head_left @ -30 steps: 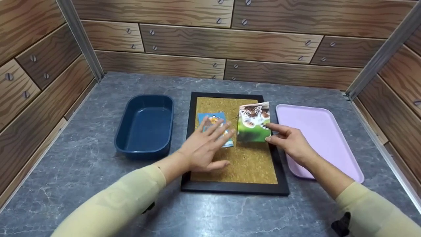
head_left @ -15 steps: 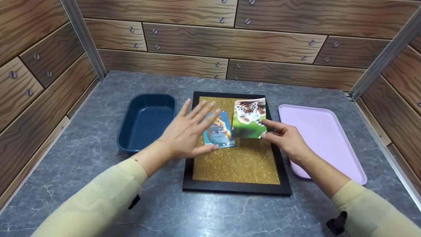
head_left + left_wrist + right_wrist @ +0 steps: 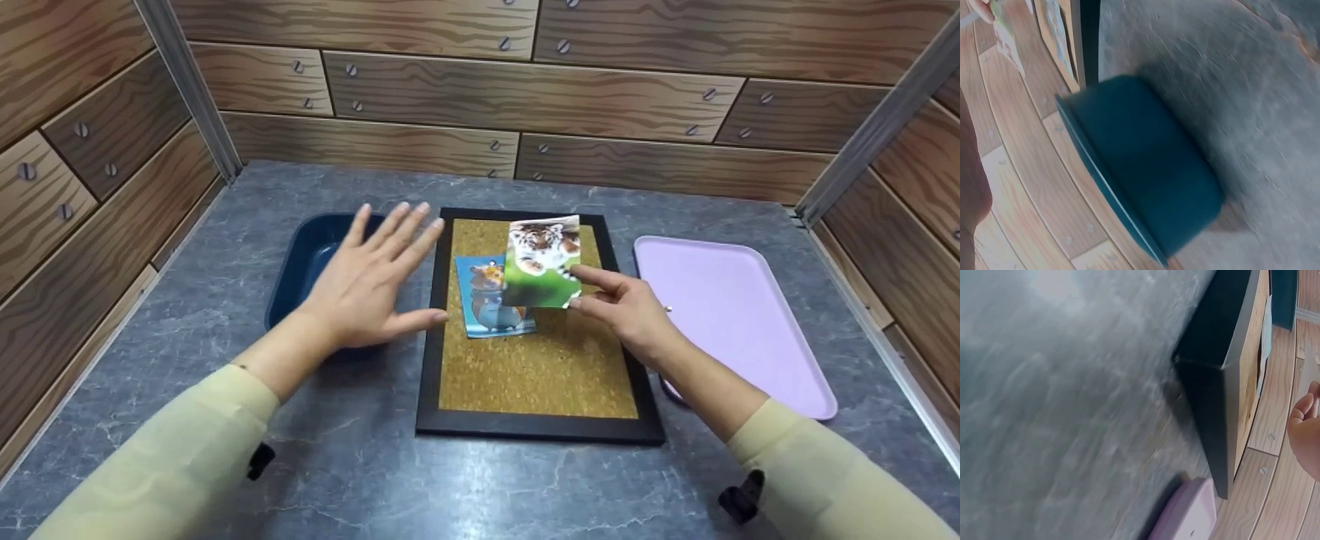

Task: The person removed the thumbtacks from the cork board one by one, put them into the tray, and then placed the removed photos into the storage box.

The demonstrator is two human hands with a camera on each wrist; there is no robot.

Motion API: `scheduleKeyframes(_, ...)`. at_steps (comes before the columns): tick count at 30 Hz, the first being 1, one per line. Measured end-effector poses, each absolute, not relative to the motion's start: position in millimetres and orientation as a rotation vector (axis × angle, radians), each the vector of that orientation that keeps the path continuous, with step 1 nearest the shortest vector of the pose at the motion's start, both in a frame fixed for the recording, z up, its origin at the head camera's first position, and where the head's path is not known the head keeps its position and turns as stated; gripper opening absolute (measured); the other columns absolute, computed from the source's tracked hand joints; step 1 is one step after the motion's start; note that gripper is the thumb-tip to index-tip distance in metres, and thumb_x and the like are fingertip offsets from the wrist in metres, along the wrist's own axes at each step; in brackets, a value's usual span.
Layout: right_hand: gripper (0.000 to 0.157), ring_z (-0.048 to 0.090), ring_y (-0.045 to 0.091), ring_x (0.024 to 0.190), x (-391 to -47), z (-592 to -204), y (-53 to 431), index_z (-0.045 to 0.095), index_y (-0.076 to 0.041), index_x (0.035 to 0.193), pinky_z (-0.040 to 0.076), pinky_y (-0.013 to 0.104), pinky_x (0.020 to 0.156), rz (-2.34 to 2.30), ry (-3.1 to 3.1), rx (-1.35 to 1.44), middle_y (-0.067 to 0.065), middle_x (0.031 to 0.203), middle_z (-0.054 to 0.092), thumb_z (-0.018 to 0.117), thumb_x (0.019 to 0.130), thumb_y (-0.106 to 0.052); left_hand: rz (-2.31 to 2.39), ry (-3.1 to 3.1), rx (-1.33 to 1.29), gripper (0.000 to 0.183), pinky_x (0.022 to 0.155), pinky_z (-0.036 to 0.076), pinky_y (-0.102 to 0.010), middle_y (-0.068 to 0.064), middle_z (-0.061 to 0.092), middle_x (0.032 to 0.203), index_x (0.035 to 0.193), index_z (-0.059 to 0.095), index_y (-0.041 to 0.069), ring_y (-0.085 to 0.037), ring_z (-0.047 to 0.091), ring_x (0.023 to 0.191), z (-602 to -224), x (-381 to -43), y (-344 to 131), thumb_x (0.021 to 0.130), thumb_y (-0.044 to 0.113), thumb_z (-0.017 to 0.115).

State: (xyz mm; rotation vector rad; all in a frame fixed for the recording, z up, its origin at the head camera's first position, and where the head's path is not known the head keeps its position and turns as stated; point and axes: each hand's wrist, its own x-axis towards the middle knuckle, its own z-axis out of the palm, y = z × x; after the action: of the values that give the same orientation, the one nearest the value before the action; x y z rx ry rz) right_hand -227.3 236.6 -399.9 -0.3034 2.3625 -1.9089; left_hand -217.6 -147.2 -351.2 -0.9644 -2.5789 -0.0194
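Between thumb and fingers, my right hand [image 3: 626, 304] pinches the right edge of a tiger photo card [image 3: 544, 262], held above a black-framed cork board [image 3: 540, 375]. Underneath and partly covered by it, a blue card with a cartoon animal [image 3: 491, 300] lies on the cork. My left hand [image 3: 367, 277] is spread with straight fingers over the right part of a dark blue bin [image 3: 289, 289] and holds nothing. In the right wrist view the right hand [image 3: 1306, 430] shows at the edge, gripping the card.
A lilac tray [image 3: 735, 322] lies to the right of the board, with a small gold-coloured thing [image 3: 668, 308] by its left side, next to my right wrist. Wood-patterned walls [image 3: 420, 90] enclose the grey marbled table [image 3: 360, 480] at the back and sides.
My left hand has lifted off the blue card and moved left to over the bin. My right hand has carried the tiger card left, so it now overlaps the blue card in view.
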Motion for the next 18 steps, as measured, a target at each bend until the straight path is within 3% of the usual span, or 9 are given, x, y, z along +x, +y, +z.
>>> scheduleKeyframes(9, 0.057, 0.073, 0.009, 0.088, -227.3, -398.6, 213.2, 0.055, 0.009, 0.148, 0.060, 0.023, 0.079, -1.916, 2.358, -0.371, 0.030, 0.140, 0.063, 0.074, 0.094, 0.005, -0.053, -2.614, -0.885, 0.109, 0.128, 0.002, -0.062, -0.011, 0.010, 0.178, 0.173, 0.012, 0.017, -0.032, 0.012, 0.163, -348.5, -213.4, -175.8, 0.094, 0.087, 0.041)
scheduleKeyframes(14, 0.058, 0.074, 0.012, 0.091, -226.5, -397.6, 202.1, 0.054, 0.007, 0.149, 0.060, 0.025, 0.084, -1.916, 2.324, -0.389, 0.029, 0.140, 0.064, 0.074, 0.094, 0.004, -0.059, -2.675, -0.836, 0.111, 0.128, 0.004, -0.064, -0.013, 0.011, 0.178, 0.173, 0.011, 0.018, -0.033, 0.011, 0.163, -353.5, -209.3, -193.1, 0.093, 0.087, 0.044)
scheduleKeyframes(18, 0.058, 0.073, 0.012, 0.087, -225.9, -396.5, 193.4, 0.056, 0.006, 0.149, 0.059, 0.022, 0.076, -1.915, 2.312, -0.398, 0.025, 0.136, 0.068, 0.075, 0.094, 0.002, -0.048, -2.748, -0.775, 0.114, 0.127, 0.006, -0.066, -0.015, 0.012, 0.177, 0.173, 0.012, 0.016, -0.037, 0.013, 0.162, -359.1, -204.8, -211.0, 0.091, 0.088, 0.046)
